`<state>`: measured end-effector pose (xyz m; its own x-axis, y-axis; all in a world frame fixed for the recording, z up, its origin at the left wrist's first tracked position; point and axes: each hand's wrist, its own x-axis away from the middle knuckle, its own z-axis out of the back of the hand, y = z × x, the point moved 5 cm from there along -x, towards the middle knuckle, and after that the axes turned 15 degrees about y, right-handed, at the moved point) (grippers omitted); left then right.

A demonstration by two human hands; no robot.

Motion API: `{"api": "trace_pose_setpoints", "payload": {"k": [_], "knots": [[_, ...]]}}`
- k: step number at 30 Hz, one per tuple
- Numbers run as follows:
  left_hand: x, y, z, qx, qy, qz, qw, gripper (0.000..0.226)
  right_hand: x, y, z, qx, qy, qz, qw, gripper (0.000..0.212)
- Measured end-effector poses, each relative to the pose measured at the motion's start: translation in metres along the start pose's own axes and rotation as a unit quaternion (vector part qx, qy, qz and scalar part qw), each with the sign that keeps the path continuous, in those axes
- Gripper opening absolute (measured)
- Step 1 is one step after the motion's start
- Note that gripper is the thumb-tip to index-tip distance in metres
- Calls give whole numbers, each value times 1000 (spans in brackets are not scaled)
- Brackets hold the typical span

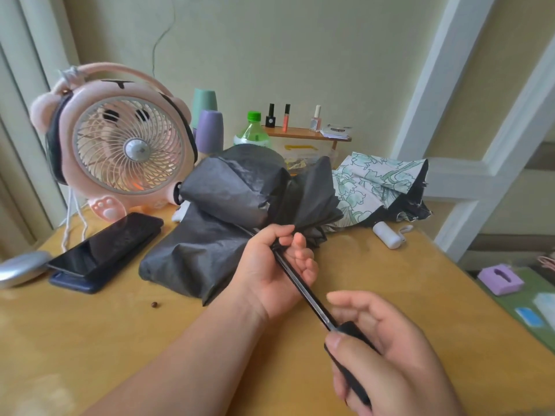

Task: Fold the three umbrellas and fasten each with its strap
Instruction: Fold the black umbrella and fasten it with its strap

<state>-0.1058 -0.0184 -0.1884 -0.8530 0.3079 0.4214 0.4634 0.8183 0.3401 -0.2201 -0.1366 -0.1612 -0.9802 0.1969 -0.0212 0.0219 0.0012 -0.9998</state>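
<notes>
A black umbrella (228, 199) lies collapsed but loose in the middle of the wooden table (126, 331), its canopy crumpled. My left hand (279, 265) grips its dark shaft just below the canopy. My right hand (387, 352) holds the black handle (350, 330) at the near end, with the shaft stretched between the two hands. Behind it to the right lies a second umbrella (378, 184), white with a green flower print and a black lining, unfastened, its white handle (386, 234) pointing toward me. No third umbrella is in view.
A pink bear-shaped desk fan (120, 151) stands at the back left, with a black phone (108, 244) on a dark case and a silver mouse (21, 267) before it. Cups, a green-capped bottle (252, 133) and nail polish on a small shelf (303, 133) line the wall.
</notes>
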Motion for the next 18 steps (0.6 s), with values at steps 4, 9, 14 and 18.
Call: {"api": "trace_pose_setpoints", "payload": {"k": [4, 9, 14, 18], "knots": [[3, -2, -4, 1, -21, -40, 999, 33, 12, -7, 8, 60, 117, 193, 972, 48], [8, -32, -11, -51, -57, -14, 997, 34, -10, 3, 1, 125, 154, 295, 935, 46], [7, -45, -19, -56, -67, 13, 996, 28, -43, 5, -2, -46, 211, 261, 941, 36], [9, -43, -14, -51, -45, 11, 998, 25, -59, 6, -8, -46, 233, 250, 939, 33]]}}
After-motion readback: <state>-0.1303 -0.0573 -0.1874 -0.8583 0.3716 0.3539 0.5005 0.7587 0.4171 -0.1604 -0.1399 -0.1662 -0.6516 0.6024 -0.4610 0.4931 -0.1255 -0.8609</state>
